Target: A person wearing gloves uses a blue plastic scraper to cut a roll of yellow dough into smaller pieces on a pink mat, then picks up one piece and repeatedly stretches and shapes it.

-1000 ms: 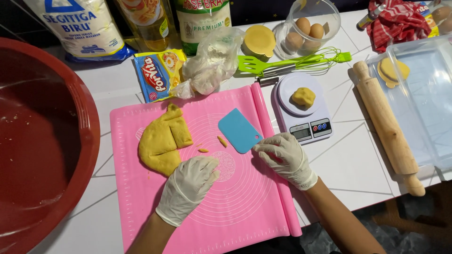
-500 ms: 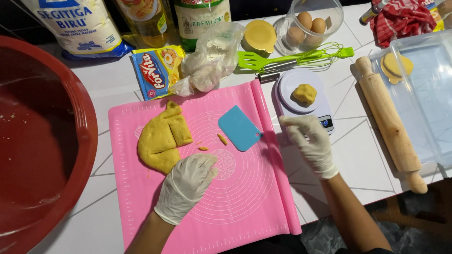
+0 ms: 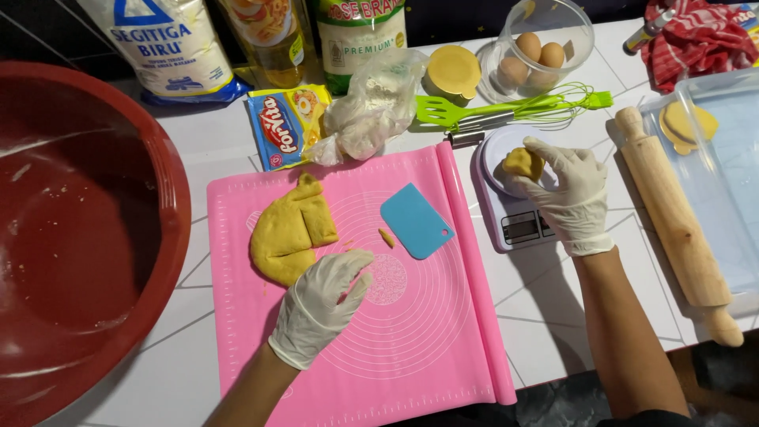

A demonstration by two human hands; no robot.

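- Your right hand (image 3: 571, 190) is over the kitchen scale (image 3: 510, 198), gloved, fingers (image 3: 553, 154) curled around the small yellow dough piece (image 3: 522, 163) on the scale's round platform.
- The piece sits on the platform with your fingertips touching it; can't tell if it is lifted clear.
- Your left hand (image 3: 324, 304) rests on the pink silicone mat (image 3: 411, 332), gloved, fingers loosely bent and holding nothing, tips just beside the lower edge of the big dough slab (image 3: 288, 233).
- The big dough slab lies on the left part of the mat, scored with cuts into sections, one section sticking up towards the mat's top edge.
- Blue plastic scraper (image 3: 415, 221) lies flat on the mat right of the slab, apart from both hands. A small dough scrap (image 3: 387, 237) lies just left of it.
- Scale stands on the white tiled surface (image 3: 553, 316), touching or just beside the mat's right edge.
- Wooden rolling pin (image 3: 672, 213) lies right of the scale, leaning along the edge of a clear plastic tray (image 3: 727, 174) that holds a flat yellow dough disc (image 3: 686, 123).
- Behind the scale: green spatula (image 3: 447, 112), green-handled whisk (image 3: 545, 107), clear container of eggs (image 3: 541, 47).
- Large red bowl (image 3: 87, 237) at far left, well apart from your hands.
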